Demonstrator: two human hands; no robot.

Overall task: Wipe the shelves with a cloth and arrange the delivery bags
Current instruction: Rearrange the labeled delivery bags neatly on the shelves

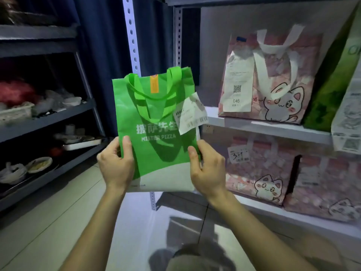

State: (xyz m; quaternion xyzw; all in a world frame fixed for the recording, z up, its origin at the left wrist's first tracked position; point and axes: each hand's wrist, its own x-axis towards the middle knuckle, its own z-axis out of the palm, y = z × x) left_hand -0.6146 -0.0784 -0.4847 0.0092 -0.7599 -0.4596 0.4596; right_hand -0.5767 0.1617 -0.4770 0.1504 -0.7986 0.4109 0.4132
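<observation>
Nearest, both forearms reach up from 6 o'clock, and the left hand [115,163] takes the green bag [156,118] at its 7 o'clock edge while the right hand [207,169] takes it at 5 o'clock; each grip is clamped on the bag, thumb across the front, which keeps the flat, seemingly light bag upright and facing the person, probably so the print and the receipt [190,114] hanging at its 3 o'clock side can be read before shelving. The bag is held in the air at the centre of the view, resting on no shelf. Beyond it, toward 3 o'clock, the white shelf [273,128] carries a pink cat bag [283,81] standing upright with its own slip facing out; the bare board just to its 9 o'clock side looks a likely spot for the green one. Lower, at 4 o'clock, two more pink bags [259,173] stand side by side. Farther off at 9 o'clock a grey rack [48,114] holds dishes. No cloth shows, so arranging seems the step in hand
</observation>
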